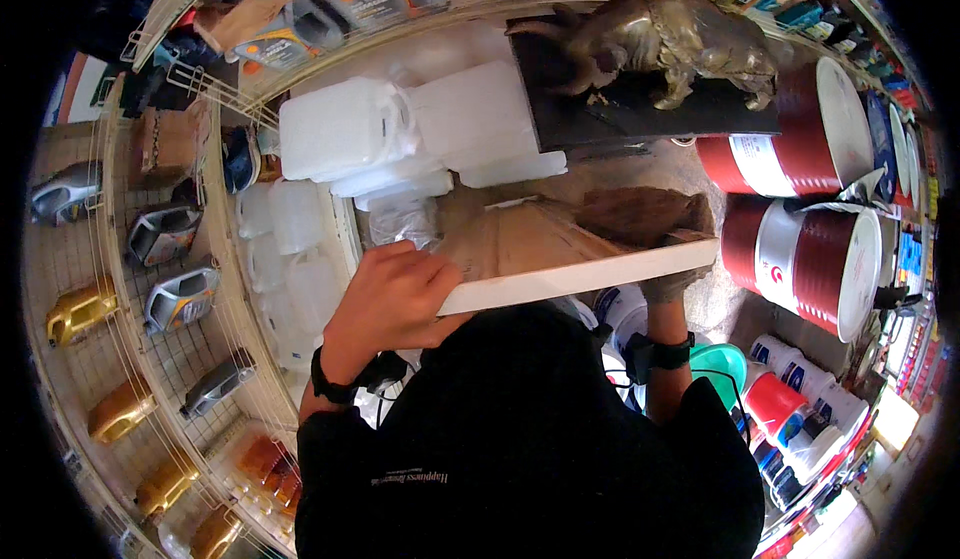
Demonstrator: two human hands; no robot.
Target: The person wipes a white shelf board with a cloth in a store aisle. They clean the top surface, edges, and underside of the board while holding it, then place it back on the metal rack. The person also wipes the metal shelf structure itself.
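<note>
Fingers (pixel 437 273) at both ends, pale-edged board (pixel 580 278) between

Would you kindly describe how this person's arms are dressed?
The black sleeves end short of the wrists. A dark left wristband and a dark right wristband are worn, each with a small black device on its inner side. A thin black cable curves near the right one.

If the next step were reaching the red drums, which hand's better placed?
Right, probably: the right hand is at the right end of the white-edged panel, nearer the red drums; the left hand grips its left end, farther across. Both look occupied.
</note>
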